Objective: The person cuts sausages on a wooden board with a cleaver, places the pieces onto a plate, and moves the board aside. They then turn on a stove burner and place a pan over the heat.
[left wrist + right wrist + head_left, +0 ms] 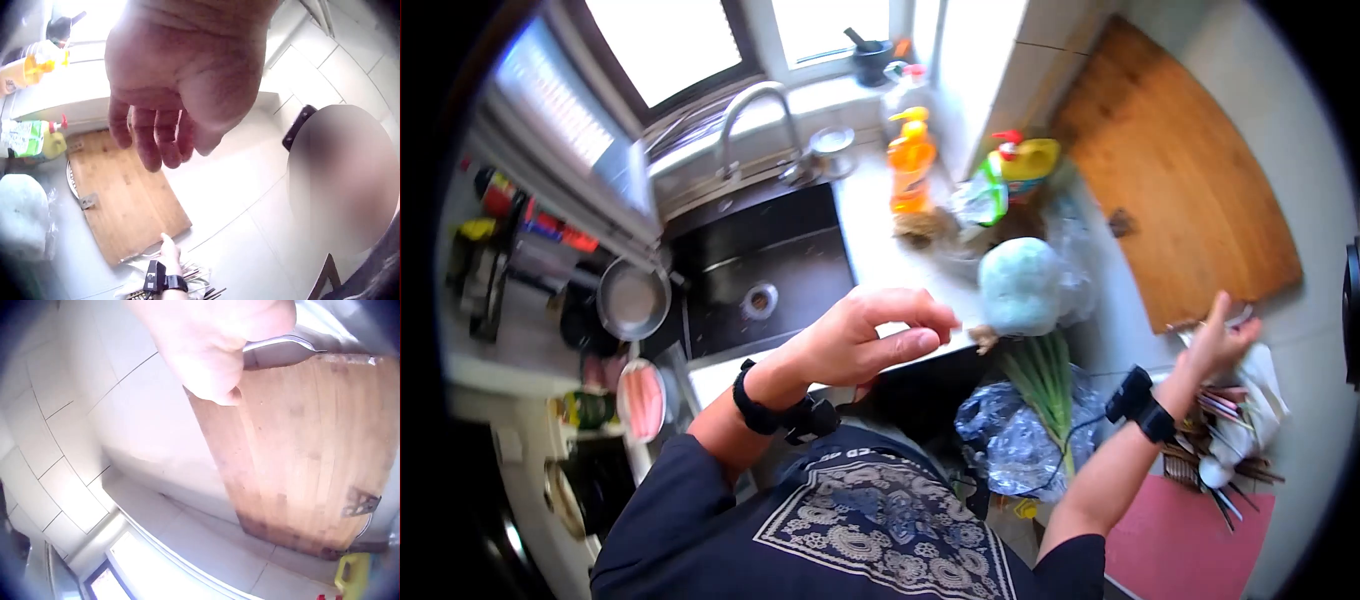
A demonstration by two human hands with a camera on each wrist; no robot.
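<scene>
My right hand [1222,348] is at the lower corner of a wooden cutting board [1175,165]. In the right wrist view its fingers curl at the edge and grip the board [300,437], beside a curved metal wire [281,340]. The board stands tilted against the white wall; a metal bracket [89,200] shows at its edge. My left hand [865,335] hovers in front of the counter, fingers loosely bent, holding nothing. Near it are a pale green round vegetable [1020,285] and a bunch of green onions [1042,385] lying over a plastic bag [1000,430].
A dark sink [785,265] with a curved faucet [745,105] lies at left. An orange pump bottle [911,165] and a yellow jug [1032,160] stand at the back of the counter. Chopsticks and utensils [1220,460] are below the right hand, above a pink sheet [1190,535].
</scene>
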